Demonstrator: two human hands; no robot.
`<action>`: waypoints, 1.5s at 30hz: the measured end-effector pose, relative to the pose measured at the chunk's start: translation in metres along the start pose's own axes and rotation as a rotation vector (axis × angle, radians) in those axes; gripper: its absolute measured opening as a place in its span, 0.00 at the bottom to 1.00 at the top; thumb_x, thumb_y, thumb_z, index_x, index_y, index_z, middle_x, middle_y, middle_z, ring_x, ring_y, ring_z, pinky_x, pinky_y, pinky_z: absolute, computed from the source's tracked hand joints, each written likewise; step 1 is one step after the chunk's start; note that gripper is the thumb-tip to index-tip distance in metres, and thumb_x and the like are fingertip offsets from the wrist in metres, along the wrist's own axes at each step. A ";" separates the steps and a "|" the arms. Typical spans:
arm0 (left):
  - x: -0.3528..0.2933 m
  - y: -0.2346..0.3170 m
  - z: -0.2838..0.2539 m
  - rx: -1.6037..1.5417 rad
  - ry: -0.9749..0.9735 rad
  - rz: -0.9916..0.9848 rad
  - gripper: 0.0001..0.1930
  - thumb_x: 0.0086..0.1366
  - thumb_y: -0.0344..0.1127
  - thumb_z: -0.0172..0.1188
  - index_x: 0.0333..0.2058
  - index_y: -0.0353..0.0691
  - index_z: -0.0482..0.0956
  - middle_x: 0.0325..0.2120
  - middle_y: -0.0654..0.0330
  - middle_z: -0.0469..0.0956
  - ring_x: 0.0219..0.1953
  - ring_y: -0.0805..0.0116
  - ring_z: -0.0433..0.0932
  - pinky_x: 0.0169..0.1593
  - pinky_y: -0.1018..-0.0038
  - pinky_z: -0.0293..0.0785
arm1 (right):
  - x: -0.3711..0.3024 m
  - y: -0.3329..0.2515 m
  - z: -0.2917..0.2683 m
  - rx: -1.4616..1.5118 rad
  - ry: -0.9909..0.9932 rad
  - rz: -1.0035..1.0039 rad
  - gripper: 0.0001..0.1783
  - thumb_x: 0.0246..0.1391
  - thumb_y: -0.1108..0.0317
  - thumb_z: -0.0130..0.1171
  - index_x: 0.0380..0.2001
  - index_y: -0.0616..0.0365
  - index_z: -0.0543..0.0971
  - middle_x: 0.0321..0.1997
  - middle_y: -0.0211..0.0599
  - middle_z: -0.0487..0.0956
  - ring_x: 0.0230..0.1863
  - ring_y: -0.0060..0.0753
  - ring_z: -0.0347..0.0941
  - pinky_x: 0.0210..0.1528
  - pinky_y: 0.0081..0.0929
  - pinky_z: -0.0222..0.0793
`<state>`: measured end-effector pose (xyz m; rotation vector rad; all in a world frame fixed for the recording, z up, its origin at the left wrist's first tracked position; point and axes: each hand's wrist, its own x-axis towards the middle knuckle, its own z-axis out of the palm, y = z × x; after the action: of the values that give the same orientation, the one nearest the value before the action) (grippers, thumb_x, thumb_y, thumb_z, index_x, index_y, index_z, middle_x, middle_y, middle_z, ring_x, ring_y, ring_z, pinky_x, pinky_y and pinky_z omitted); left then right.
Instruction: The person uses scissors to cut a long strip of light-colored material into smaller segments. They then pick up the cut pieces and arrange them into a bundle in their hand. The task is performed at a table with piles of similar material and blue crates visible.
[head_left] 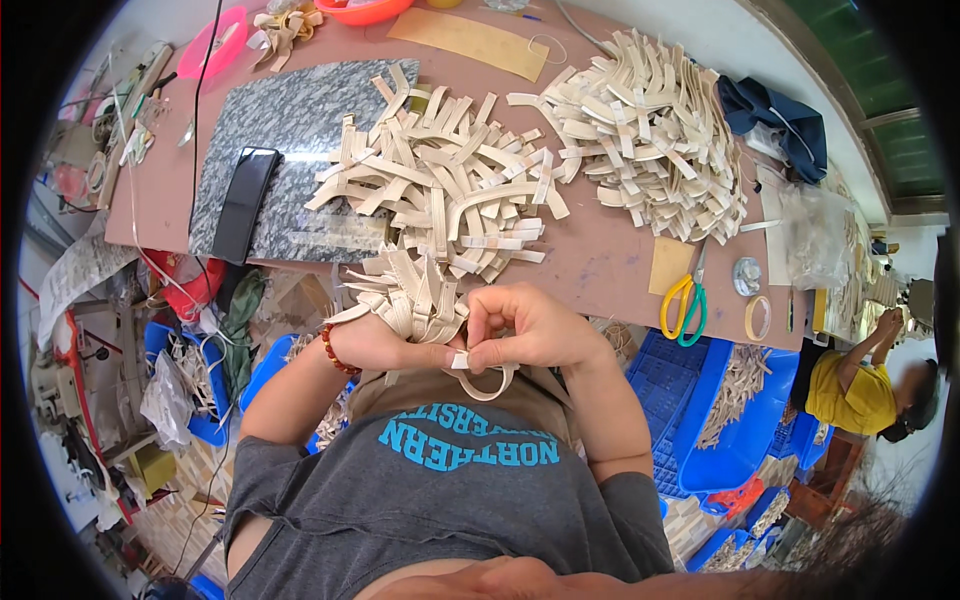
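Note:
Close to my body, past the table's near edge, my two hands meet over one cream fabric strap (492, 394). Its free length curls in a loop below my fingers, and a white end shows between the thumbs. My left hand (385, 347), with a beaded bracelet at the wrist, is closed around a bunch of cream straps (405, 292), its thumb on the single strap. The right hand (530, 325) pinches that strap's end between thumb and curled fingers. Just beyond lies a loose heap of similar straps (440, 180), partly on a grey marbled slab (290, 110).
A larger strap pile (650, 140) covers the table's right side. Scissors (685, 310) with yellow and green handles lie near a tape roll (758, 317). A black phone (246, 205) rests on the slab. Blue crates (735, 450) stand below right; another person (855, 390) sits farther right.

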<state>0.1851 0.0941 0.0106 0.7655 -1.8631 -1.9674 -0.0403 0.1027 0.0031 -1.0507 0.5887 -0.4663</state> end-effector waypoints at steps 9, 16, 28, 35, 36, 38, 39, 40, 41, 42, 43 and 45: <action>0.009 0.008 0.027 -0.286 0.422 -0.075 0.10 0.63 0.33 0.57 0.41 0.35 0.74 0.33 0.65 0.76 0.36 0.78 0.73 0.40 0.80 0.71 | 0.005 -0.023 0.026 -1.171 0.615 -0.585 0.16 0.34 0.60 0.70 0.27 0.50 0.75 0.26 0.24 0.74 0.34 0.31 0.70 0.49 0.37 0.54; 0.006 -0.018 0.042 0.014 0.544 -0.026 0.06 0.65 0.27 0.48 0.39 0.36 0.73 0.29 0.65 0.74 0.33 0.77 0.72 0.37 0.80 0.70 | 0.003 0.011 0.035 -1.372 0.895 -0.883 0.13 0.35 0.62 0.69 0.26 0.47 0.76 0.27 0.21 0.73 0.32 0.27 0.68 0.45 0.37 0.55; 0.012 -0.021 0.041 0.263 0.540 0.107 0.08 0.64 0.27 0.49 0.41 0.36 0.74 0.33 0.60 0.75 0.34 0.70 0.73 0.38 0.75 0.70 | -0.007 0.019 0.045 -1.220 0.903 -0.897 0.12 0.38 0.67 0.68 0.27 0.49 0.75 0.26 0.24 0.73 0.31 0.26 0.68 0.39 0.29 0.58; 0.006 -0.010 0.038 0.295 0.498 0.133 0.08 0.61 0.28 0.55 0.39 0.38 0.76 0.32 0.60 0.77 0.34 0.69 0.75 0.37 0.74 0.71 | -0.001 0.027 0.020 -0.208 0.688 -0.549 0.07 0.50 0.73 0.61 0.29 0.60 0.73 0.39 0.34 0.74 0.38 0.25 0.71 0.46 0.25 0.65; 0.005 -0.006 0.038 0.321 0.496 0.144 0.08 0.61 0.27 0.55 0.39 0.39 0.76 0.32 0.60 0.77 0.35 0.69 0.76 0.37 0.74 0.71 | -0.002 0.027 0.020 -0.140 0.673 -0.511 0.07 0.50 0.73 0.61 0.30 0.60 0.72 0.39 0.34 0.74 0.38 0.24 0.70 0.45 0.23 0.66; 0.004 -0.014 0.037 0.328 0.491 0.162 0.09 0.60 0.27 0.55 0.40 0.39 0.76 0.32 0.60 0.77 0.36 0.68 0.76 0.39 0.74 0.72 | -0.003 0.027 0.023 -0.005 0.639 -0.434 0.07 0.50 0.73 0.61 0.30 0.60 0.72 0.39 0.34 0.75 0.37 0.21 0.70 0.42 0.20 0.66; 0.003 -0.016 0.037 0.334 0.487 0.171 0.09 0.60 0.27 0.56 0.40 0.39 0.76 0.32 0.60 0.77 0.36 0.67 0.76 0.39 0.74 0.72 | -0.003 0.027 0.023 0.031 0.638 -0.415 0.07 0.50 0.73 0.61 0.30 0.59 0.72 0.38 0.34 0.75 0.36 0.19 0.70 0.41 0.19 0.66; 0.002 -0.014 0.037 0.355 0.481 0.171 0.09 0.60 0.28 0.56 0.40 0.39 0.77 0.33 0.60 0.77 0.37 0.67 0.76 0.40 0.73 0.72 | -0.002 0.027 0.023 0.068 0.637 -0.397 0.07 0.50 0.73 0.61 0.30 0.59 0.72 0.37 0.33 0.75 0.35 0.18 0.70 0.39 0.17 0.66; 0.001 -0.011 0.037 0.376 0.474 0.171 0.09 0.60 0.28 0.56 0.41 0.39 0.77 0.34 0.59 0.77 0.37 0.67 0.76 0.41 0.73 0.72 | -0.002 0.027 0.024 0.105 0.635 -0.378 0.08 0.50 0.73 0.61 0.30 0.59 0.72 0.36 0.33 0.75 0.33 0.16 0.69 0.38 0.16 0.66; 0.001 -0.007 0.037 0.399 0.468 0.173 0.09 0.60 0.29 0.56 0.41 0.39 0.77 0.35 0.59 0.77 0.38 0.66 0.76 0.42 0.72 0.72 | -0.001 0.027 0.023 0.147 0.612 -0.361 0.08 0.50 0.73 0.62 0.29 0.59 0.71 0.36 0.33 0.75 0.34 0.16 0.69 0.39 0.16 0.67; 0.000 -0.005 0.037 0.382 0.427 0.128 0.10 0.60 0.30 0.56 0.41 0.39 0.77 0.36 0.59 0.77 0.39 0.66 0.75 0.43 0.72 0.71 | -0.001 0.027 0.023 0.189 0.589 -0.344 0.08 0.50 0.73 0.62 0.29 0.58 0.71 0.36 0.33 0.75 0.34 0.16 0.69 0.39 0.16 0.67; -0.003 -0.001 0.034 0.350 0.344 0.044 0.11 0.60 0.32 0.57 0.42 0.40 0.76 0.39 0.59 0.76 0.40 0.65 0.75 0.45 0.71 0.71 | -0.001 0.028 0.022 0.229 0.541 -0.320 0.09 0.49 0.74 0.62 0.28 0.57 0.70 0.35 0.34 0.75 0.35 0.16 0.70 0.40 0.16 0.67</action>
<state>0.1682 0.1239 0.0106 1.0726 -2.0037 -1.3875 -0.0245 0.1296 -0.0134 -0.7968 0.8233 -1.0942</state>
